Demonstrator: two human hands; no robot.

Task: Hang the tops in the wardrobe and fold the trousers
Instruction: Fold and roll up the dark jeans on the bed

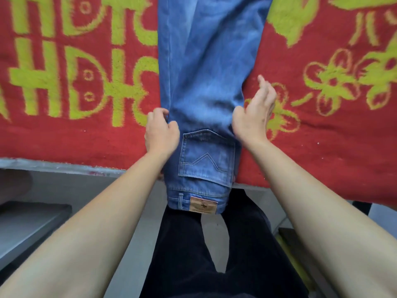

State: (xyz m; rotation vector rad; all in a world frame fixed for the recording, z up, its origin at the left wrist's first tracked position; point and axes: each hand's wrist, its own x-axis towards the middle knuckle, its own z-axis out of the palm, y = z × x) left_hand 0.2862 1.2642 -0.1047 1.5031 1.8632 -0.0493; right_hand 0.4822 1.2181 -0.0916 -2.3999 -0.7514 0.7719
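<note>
A pair of blue jeans (pixel 206 87), folded lengthwise leg on leg, lies on a red blanket (pixel 64 136) and runs away from me. Its waistband with a brown label hangs over the near edge, back pocket facing up. My left hand (pixel 161 134) pinches the left edge of the jeans just above the pocket, fingers curled on the denim. My right hand (pixel 253 115) is at the right edge at the same height, thumb on the denim and fingers partly lifted; whether they hold the cloth is not plain. No tops are in view.
The red blanket with yellow-green letters and flowers covers the whole surface ahead. A grey edge (pixel 53 166) of the surface shows below it at left. My dark trousers (pixel 214 254) and a grey floor fill the bottom. A grey flat object (pixel 28 224) lies low left.
</note>
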